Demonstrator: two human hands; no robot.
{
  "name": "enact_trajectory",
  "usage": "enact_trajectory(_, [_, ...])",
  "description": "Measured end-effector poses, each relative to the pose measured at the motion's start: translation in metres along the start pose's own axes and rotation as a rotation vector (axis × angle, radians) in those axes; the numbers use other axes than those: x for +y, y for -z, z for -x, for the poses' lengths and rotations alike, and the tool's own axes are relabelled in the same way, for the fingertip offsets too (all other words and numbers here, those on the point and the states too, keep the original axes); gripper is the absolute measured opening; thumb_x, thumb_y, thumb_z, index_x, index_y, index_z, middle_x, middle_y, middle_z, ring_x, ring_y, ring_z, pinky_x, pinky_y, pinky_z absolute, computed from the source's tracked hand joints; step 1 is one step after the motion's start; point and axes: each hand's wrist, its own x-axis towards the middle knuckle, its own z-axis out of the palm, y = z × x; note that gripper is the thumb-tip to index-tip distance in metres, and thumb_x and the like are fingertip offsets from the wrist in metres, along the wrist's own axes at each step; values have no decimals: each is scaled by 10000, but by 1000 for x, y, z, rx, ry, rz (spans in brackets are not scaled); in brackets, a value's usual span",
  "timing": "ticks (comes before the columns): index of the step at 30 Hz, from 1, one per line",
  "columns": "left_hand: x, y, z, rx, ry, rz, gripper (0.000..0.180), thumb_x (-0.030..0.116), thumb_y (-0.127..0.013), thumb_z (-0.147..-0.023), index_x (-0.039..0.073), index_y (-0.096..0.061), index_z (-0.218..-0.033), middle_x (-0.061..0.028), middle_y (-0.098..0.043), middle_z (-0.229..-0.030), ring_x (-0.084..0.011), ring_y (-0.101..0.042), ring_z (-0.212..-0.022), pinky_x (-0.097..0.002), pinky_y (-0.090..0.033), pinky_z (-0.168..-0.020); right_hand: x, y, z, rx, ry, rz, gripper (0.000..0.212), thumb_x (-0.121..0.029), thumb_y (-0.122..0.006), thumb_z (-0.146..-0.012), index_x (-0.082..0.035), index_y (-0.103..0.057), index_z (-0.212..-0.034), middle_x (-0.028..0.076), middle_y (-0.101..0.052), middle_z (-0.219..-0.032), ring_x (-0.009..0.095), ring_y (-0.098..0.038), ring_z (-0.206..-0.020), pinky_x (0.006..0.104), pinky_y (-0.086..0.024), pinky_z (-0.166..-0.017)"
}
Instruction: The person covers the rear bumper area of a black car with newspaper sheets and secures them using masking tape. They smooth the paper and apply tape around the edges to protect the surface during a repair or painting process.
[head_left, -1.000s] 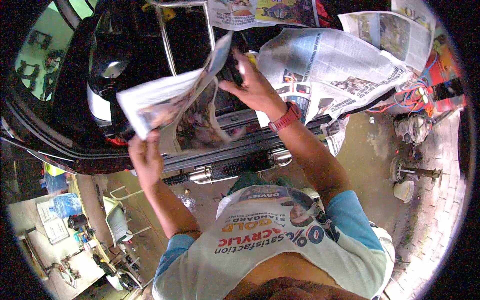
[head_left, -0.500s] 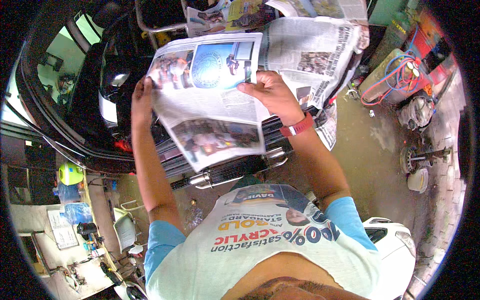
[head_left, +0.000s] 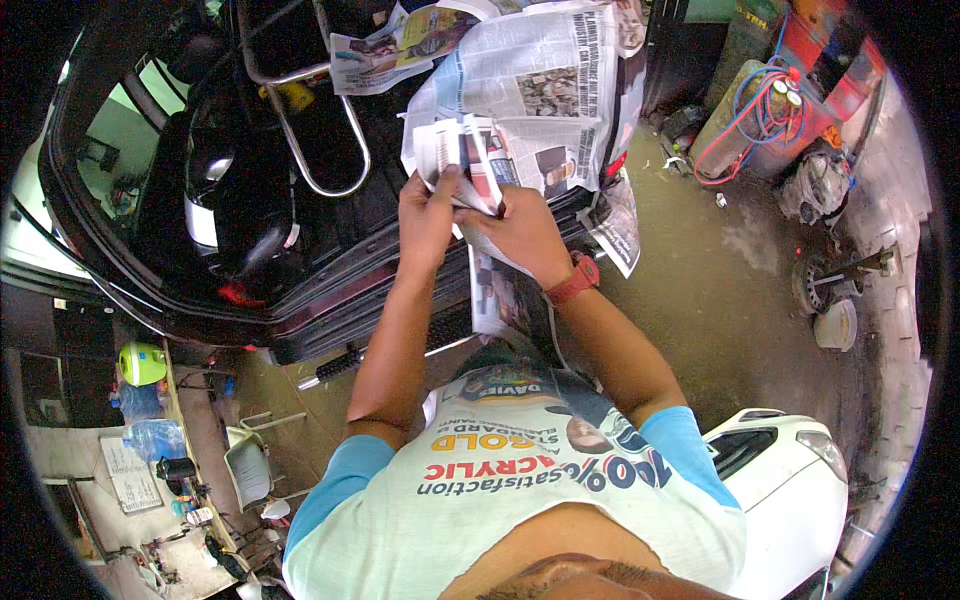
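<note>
My left hand and my right hand are close together, both closed on one newspaper sheet. The sheet is bunched into narrow folds between them, and its lower part hangs below my right hand. My left thumb presses on the folds from above. A red watch is on my right wrist. Just beyond my hands, more newspaper covers part of a dark vehicle. Some fingertips are hidden behind the paper.
A chrome tube rail rises from the vehicle at left of the newspapers. Gas cylinders with red and blue hoses stand at the far right. Behind me on the right is a white car. A cluttered bench lies at the left.
My left hand has moved right to meet my right hand. The sheet, spread wide before, is now gathered into folds. The chrome rail behind it shows more.
</note>
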Motion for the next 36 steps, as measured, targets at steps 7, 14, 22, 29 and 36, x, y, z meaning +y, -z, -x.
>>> enact_trajectory(7, [-31,53,-9,363,-498,-215,740,-16,-702,-1048,61,-312,-1672,-169,-602,-1509,-257,-613,-1305,-354,-475,-1130,35,44,15,137,-120,-189,311,-299,-731,-1078,-10,-845,-1057,145,-787,-832,232,-712,-729,399,-541,-701])
enact_trajectory(14, [-67,174,-67,389,-365,-269,357,-43,-763,-992,1,-713,-1343,-113,-741,-1224,-207,-687,-1169,-342,-509,-1078,-12,135,10,443,-214,-236,228,-227,-810,-1044,-37,-825,-1168,-13,-771,-981,89,-635,-856,277,-508,-789])
enact_trajectory(22, [-59,209,-166,191,-404,-38,664,21,-894,-932,102,-548,-1494,-59,-686,-1337,-179,-642,-1262,-350,-519,-1118,-36,210,7,522,-268,-475,445,-327,-701,-1126,-4,-710,-1432,64,-772,-1265,171,-732,-1084,340,-575,-962])
enact_trajectory(29, [-62,220,-291,-32,-489,-321,760,68,-860,-963,84,-462,-1610,-103,-622,-1472,-253,-597,-1353,-379,-436,-1205,-19,203,51,901,-483,-377,501,-358,-661,-1144,6,-670,-1487,110,-765,-1337,212,-732,-1158,374,-579,-1009])
enact_trajectory(36, [-101,309,-621,62,-285,45,258,39,-669,-1013,99,-703,-1261,-84,-739,-1204,-257,-699,-1107,-454,-592,-983,-29,237,222,1311,-575,-385,509,-373,-574,-1186,-72,-613,-1594,151,-687,-1505,294,-727,-1246,459,-604,-1042])
